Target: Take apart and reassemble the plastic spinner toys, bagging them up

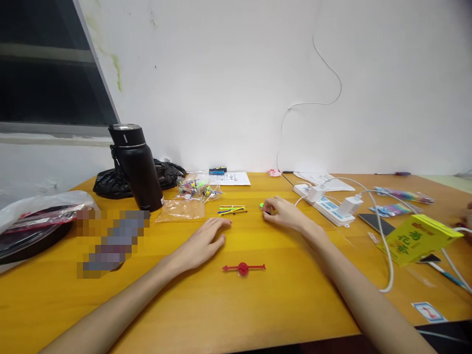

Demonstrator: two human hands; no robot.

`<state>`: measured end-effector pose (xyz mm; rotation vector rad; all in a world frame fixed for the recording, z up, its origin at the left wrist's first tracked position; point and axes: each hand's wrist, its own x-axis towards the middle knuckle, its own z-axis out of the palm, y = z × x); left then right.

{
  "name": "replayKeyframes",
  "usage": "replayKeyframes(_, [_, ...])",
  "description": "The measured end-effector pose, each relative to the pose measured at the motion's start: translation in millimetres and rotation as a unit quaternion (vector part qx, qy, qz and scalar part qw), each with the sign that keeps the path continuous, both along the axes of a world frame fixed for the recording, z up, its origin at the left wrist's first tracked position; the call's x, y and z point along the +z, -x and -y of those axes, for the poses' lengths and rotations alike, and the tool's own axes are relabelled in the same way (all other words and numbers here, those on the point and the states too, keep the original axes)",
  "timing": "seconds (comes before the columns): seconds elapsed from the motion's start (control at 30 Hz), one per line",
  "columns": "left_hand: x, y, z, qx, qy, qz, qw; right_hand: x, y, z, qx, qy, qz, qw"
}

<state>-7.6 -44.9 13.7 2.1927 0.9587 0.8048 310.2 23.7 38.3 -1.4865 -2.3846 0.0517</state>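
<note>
My left hand (199,244) rests palm down on the wooden table, fingers stretched and thumb apart, with nothing in it. My right hand (282,213) is farther forward, its fingers curled together at the tabletop. A small green piece (261,205) and a dark bit show at its fingertips; what it pinches is mostly hidden. Between and beyond the hands lie several thin yellow, blue and black arrow pointers (232,210). Closer to me lies a red arrow spinner (243,268) with a round hub, pointing left, touched by neither hand.
At the left stand a black bottle (136,169) and a pixelated patch. Bags of small coloured parts (195,189) lie behind my left hand. To the right are a white power strip (328,205) with cables and a yellow box (416,239). Another person's hand (469,216) shows at the right edge.
</note>
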Motion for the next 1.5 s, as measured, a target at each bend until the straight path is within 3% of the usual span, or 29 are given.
replayKeyframes(0.2, [-5.9, 2, -4, 0.008, 0.018, -0.025, 0.999, -2.1, 14, 4, 0.056, -0.051, -0.012, 0.997])
replayKeyframes(0.33, [-9.5, 2, -7, 0.022, 0.018, -0.028, 0.999, -10.1, 41, 13, 0.108, -0.029, -0.051, 0.992])
replayKeyframes(0.5, [-14.9, 4, -10, 0.038, 0.02, -0.019, 0.999, -19.5, 53, 16, 0.11, -0.014, -0.059, 0.992])
replayKeyframes(0.6, [-8.9, 3, -7, 0.034, -0.002, -0.027, 0.999, -20.1, 55, 16, 0.111, -0.009, -0.078, 0.991])
replayKeyframes(0.7, [8.3, -2, 4, -0.001, -0.025, -0.028, 0.999, -19.2, 58, 18, 0.118, -0.003, -0.116, 0.986])
replayKeyframes(0.8, [25.7, -9, 20, -0.085, -0.006, -0.051, 0.995, -18.9, 61, 21, 0.121, -0.002, -0.14, 0.983])
replayKeyframes(0.9, [31.5, -15, 32, -0.146, -0.001, -0.077, 0.986, -17.1, 64, 26, 0.117, -0.003, -0.148, 0.982])
replayKeyframes(0.97, [29.3, -19, 35, -0.152, -0.007, -0.077, 0.985, -13.7, 67, 30, 0.123, -0.003, -0.155, 0.98])
replayKeyframes(1.17, [16.8, -21, 23, -0.04, 0.072, 0.054, 0.995, 4.5, 83, 49, 0.138, 0.059, -0.224, 0.963])
replayKeyframes(1.33, [9.6, -19, 4, 0.001, 0.186, 0.208, 0.96, 11.7, 91, 57, 0.182, 0.1, -0.264, 0.942])
replayKeyframes(1.5, [10.8, -18, -3, 0.018, 0.244, 0.281, 0.928, 5.0, 92, 58, 0.183, 0.151, -0.321, 0.917])
